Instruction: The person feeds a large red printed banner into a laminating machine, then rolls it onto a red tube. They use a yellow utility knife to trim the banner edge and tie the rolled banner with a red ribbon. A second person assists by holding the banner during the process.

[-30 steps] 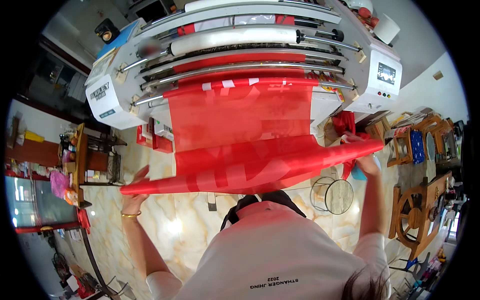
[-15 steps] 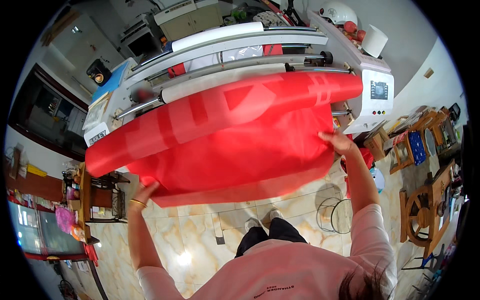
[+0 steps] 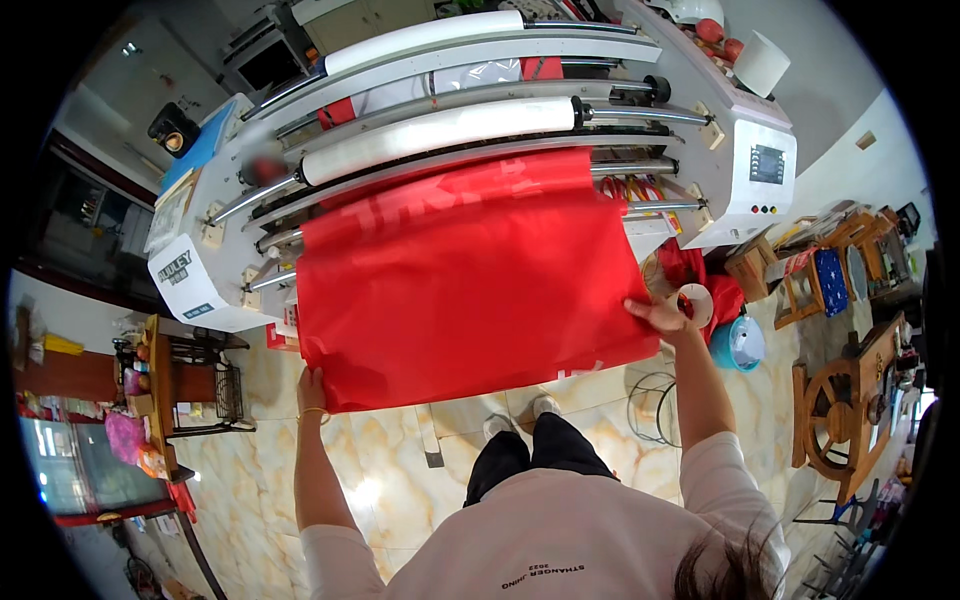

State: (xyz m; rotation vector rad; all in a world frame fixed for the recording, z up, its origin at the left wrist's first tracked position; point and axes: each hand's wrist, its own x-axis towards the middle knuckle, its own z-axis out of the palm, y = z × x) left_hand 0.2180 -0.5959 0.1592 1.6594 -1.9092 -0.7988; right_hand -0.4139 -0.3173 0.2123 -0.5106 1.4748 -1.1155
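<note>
Marble floor [image 3: 400, 480] under a big white roller machine [image 3: 480, 90], red banner sheet [image 3: 470, 280] hanging from it.
Left hand [image 3: 312, 385] pinches the sheet's near left corner; right hand [image 3: 660, 315] pinches its near right edge, holding it taut. Farther right stand a tape roll [image 3: 695, 300] and a blue fan [image 3: 738, 343].

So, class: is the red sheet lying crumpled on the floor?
No. The red sheet hangs spread flat from the roller machine, held at its lower corners by the left hand and right hand.
</note>
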